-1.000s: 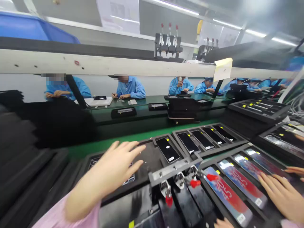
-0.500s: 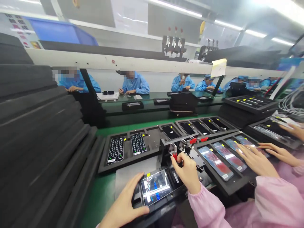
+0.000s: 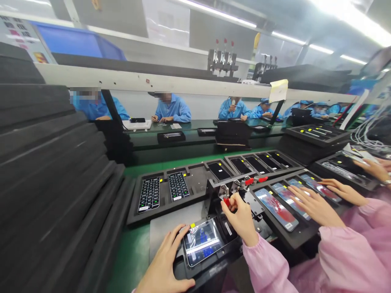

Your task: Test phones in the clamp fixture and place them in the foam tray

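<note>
A phone [image 3: 204, 241] with a lit screen and a yellow tab lies in a black test fixture [image 3: 224, 251]. My left hand [image 3: 166, 260] is spread around the phone's left end, fingertips by its upper corner and thumb at the fixture's front edge. My right hand [image 3: 241, 217] pinches the red handle of a toggle clamp [image 3: 226, 200] at the fixture's upright. Further red-handled clamps [image 3: 249, 181] stand just to its right. Behind the fixture, a black foam tray [image 3: 195, 183] carries two phones showing dark grid screens and one dark phone.
Tall stacks of black foam trays [image 3: 55, 162] rise on the left. To the right, a co-worker's hands [image 3: 317, 205] reach over a tray of lit phones [image 3: 276, 209]. Another tray of dark phones [image 3: 258, 165] sits behind. People in blue [image 3: 172, 108] sit across the bench.
My left thumb has shifted off the phone's lower edge and the fingers have spread wider. My right hand stays on the clamp handle. The phone's screen image has changed; the co-worker's hands moved left.
</note>
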{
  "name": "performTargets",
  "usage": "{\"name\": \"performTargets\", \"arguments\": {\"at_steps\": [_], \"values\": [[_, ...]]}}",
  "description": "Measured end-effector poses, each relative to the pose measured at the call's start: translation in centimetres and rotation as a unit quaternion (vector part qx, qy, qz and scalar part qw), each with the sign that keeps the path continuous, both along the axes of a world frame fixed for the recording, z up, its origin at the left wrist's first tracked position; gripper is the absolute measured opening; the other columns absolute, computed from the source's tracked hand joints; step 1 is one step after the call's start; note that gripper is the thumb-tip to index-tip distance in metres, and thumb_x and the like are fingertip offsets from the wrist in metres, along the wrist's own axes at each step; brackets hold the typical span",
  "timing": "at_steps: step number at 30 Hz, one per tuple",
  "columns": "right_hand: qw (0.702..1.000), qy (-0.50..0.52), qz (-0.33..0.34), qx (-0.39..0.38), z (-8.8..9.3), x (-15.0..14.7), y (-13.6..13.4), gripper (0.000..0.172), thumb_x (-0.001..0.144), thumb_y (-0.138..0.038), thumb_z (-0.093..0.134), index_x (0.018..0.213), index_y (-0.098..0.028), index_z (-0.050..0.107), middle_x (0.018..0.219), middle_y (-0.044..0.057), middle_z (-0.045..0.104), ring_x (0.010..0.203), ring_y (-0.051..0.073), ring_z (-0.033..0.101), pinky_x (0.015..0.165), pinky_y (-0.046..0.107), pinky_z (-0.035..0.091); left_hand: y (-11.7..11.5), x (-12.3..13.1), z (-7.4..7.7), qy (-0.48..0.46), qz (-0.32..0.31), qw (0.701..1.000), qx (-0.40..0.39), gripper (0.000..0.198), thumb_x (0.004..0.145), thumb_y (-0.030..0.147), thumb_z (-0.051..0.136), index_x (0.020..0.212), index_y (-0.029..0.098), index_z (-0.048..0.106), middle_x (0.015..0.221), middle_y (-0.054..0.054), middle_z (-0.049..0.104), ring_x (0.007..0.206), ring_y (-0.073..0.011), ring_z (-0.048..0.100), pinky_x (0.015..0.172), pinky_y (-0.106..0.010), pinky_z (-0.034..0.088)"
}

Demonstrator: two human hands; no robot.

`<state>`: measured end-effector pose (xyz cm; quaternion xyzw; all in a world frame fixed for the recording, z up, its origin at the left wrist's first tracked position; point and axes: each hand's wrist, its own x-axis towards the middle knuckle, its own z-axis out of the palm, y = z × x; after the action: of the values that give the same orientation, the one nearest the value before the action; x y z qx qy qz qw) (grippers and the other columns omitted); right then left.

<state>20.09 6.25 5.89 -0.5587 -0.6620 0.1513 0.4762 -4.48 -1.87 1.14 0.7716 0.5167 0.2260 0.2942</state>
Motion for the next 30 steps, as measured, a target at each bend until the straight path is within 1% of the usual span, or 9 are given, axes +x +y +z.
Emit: {"name": "performTargets", "arguments": {"at_steps": [4, 7, 11, 14, 17, 23, 27, 30], "values": [[1.0, -0.002, 0.008, -0.005, 0.0, 0.0, 0.0, 0.026, 0.081, -0.032, 0.052, 0.068, -0.022, 0.032, 0.06, -0.006, 0.044, 0.05, 0.007, 0.043, 0.052, 0.019, 0.037, -0.2, -0.2, 0.1, 0.008, -0.005, 1.0, -0.007, 0.104, 0.054, 0.029, 0.076, 0.139, 0.037, 0.016, 0.148, -0.003, 0.018, 0.134, -0.0323, 0.02, 0.111, -0.05, 0.016], [1.0, -0.007, 0.008, -0.011, 0.0, 0.0, 0.0, 0.025, 0.081, -0.032, 0.051, 0.068, -0.022, 0.033, 0.061, -0.006, 0.045, 0.051, 0.007, 0.044, 0.053, 0.018, 0.038, -0.3, -0.3, 0.3, -0.009, -0.001, 1.0, -0.024, 0.099, 0.054, 0.024, 0.074, 0.136, 0.037, 0.02, 0.149, -0.002, 0.014, 0.135, -0.0309, 0.019, 0.11, -0.047, 0.02], [1.0, -0.014, 0.01, -0.019, 0.0, 0.1, -0.1, 0.025, 0.082, -0.033, 0.051, 0.069, -0.021, 0.034, 0.062, -0.006, 0.047, 0.052, 0.008, 0.045, 0.054, 0.019, 0.038, -0.4, -0.5, 0.2, -0.049, -0.001, 0.998, -0.04, 0.088, 0.053, 0.017, 0.072, 0.128, 0.034, 0.029, 0.149, -0.003, 0.015, 0.134, -0.0298, 0.023, 0.11, -0.043, 0.024], [0.999, -0.003, 0.022, -0.034, -0.1, 0.4, 0.0, 0.026, 0.083, -0.035, 0.051, 0.07, -0.022, 0.033, 0.063, -0.005, 0.048, 0.053, 0.008, 0.046, 0.055, 0.019, 0.039, -0.4, -0.5, 0.1, -0.059, 0.011, 0.997, -0.043, 0.079, 0.053, 0.018, 0.072, 0.121, 0.032, 0.034, 0.148, -0.004, 0.017, 0.132, -0.0303, 0.026, 0.108, -0.042, 0.027], [0.999, -0.008, 0.028, -0.041, -0.2, 0.5, 0.0, 0.026, 0.084, -0.035, 0.051, 0.07, -0.022, 0.033, 0.064, -0.005, 0.047, 0.054, 0.008, 0.046, 0.056, 0.02, 0.039, -0.4, -0.4, 0.0, -0.057, 0.02, 0.997, -0.046, 0.073, 0.054, 0.018, 0.072, 0.116, 0.031, 0.036, 0.147, -0.006, 0.017, 0.132, -0.03, 0.028, 0.107, -0.042, 0.028], [0.998, -0.005, 0.031, -0.056, -0.5, 0.5, -0.1, 0.026, 0.085, -0.037, 0.049, 0.072, -0.022, 0.033, 0.067, -0.005, 0.048, 0.057, 0.009, 0.047, 0.06, 0.02, 0.038, -0.5, -0.2, 0.2, -0.055, 0.019, 0.997, -0.044, 0.073, 0.053, 0.018, 0.071, 0.115, 0.029, 0.035, 0.146, -0.008, 0.02, 0.131, -0.0307, 0.028, 0.106, -0.043, 0.028], [0.997, 0.01, 0.038, -0.064, -0.5, 0.5, -0.1, 0.027, 0.085, -0.038, 0.049, 0.072, -0.022, 0.033, 0.066, -0.006, 0.045, 0.057, 0.009, 0.045, 0.06, 0.02, 0.037, -0.6, 0.3, 0.4, -0.058, 0.045, 0.997, -0.021, 0.071, 0.051, 0.014, 0.07, 0.113, 0.027, 0.037, 0.143, -0.01, 0.025, 0.128, -0.0313, 0.033, 0.103, -0.045, 0.032], [0.997, 0.018, 0.041, -0.066, -0.5, 0.6, 0.0, 0.026, 0.085, -0.038, 0.049, 0.073, -0.022, 0.033, 0.066, -0.006, 0.045, 0.058, 0.009, 0.045, 0.06, 0.021, 0.037, -0.7, 0.7, 0.5, -0.066, 0.058, 0.996, -0.008, 0.069, 0.05, 0.014, 0.069, 0.111, 0.026, 0.04, 0.142, -0.01, 0.029, 0.127, -0.0314, 0.036, 0.102, -0.045, 0.033]]}}
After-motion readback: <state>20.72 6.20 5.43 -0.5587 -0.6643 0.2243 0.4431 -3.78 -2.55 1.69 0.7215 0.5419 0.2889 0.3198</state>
